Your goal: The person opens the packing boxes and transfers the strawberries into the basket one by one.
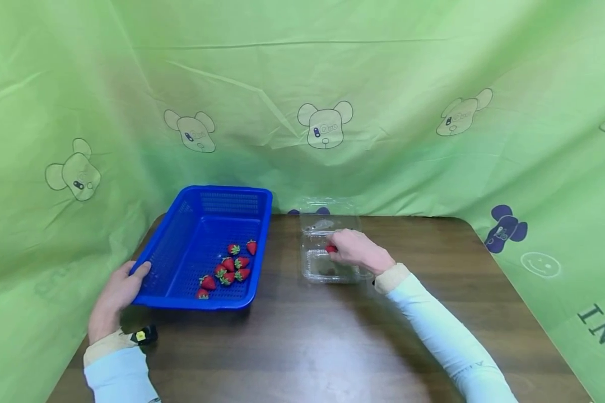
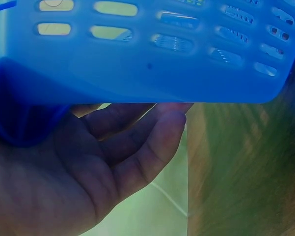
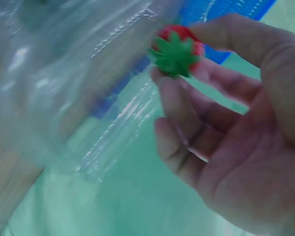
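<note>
A blue perforated plastic basket (image 1: 181,246) stands at the left of the table. Several red strawberries (image 1: 227,264) with green leaves lie in its right part. My left hand (image 1: 119,291) grips the basket's near left corner, thumb over the rim; in the left wrist view its curled fingers (image 2: 152,147) show below the basket wall (image 2: 137,73). Over a clear plastic clamshell box (image 1: 315,268), my right hand (image 1: 355,249) pinches one strawberry (image 3: 176,51) between thumb and fingertips, leaves facing the wrist camera. The hand hides part of the box's inside.
The box's clear lid (image 1: 330,210) stands raised at the back, against the green printed curtain (image 1: 383,168). The curtain encloses the brown wooden table (image 1: 302,347) behind and at both sides. A small black device (image 1: 145,335) sits by the left wrist.
</note>
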`<action>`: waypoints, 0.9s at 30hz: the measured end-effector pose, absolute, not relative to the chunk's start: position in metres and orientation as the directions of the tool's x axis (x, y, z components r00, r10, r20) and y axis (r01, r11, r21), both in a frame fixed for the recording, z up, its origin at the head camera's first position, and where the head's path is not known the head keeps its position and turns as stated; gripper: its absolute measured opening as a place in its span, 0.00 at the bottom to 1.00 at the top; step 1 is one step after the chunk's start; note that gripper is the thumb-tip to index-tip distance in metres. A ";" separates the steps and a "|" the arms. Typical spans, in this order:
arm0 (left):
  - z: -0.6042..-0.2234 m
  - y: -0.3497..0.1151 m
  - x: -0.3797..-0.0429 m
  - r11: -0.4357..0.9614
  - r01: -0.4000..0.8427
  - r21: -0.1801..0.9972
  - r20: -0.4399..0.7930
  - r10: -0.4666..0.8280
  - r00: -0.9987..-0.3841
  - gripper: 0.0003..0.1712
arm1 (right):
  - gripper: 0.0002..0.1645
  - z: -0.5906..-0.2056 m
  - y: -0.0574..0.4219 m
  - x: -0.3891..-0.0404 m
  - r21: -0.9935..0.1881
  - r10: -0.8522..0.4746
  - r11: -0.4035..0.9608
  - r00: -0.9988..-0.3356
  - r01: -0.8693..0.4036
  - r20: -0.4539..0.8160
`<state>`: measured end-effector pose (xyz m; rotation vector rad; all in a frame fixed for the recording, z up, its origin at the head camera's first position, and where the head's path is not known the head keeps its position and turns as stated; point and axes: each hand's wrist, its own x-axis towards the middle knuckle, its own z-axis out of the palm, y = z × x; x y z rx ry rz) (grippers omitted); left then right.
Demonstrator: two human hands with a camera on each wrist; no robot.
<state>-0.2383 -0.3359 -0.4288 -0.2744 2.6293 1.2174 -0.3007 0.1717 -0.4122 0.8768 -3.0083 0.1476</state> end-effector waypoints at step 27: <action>-0.427 -0.337 -0.238 0.652 -0.219 0.726 -0.229 -0.071 -0.971 0.42 | 0.11 -0.374 0.060 -0.327 -0.234 -0.621 0.667 -0.701 -0.707 0.350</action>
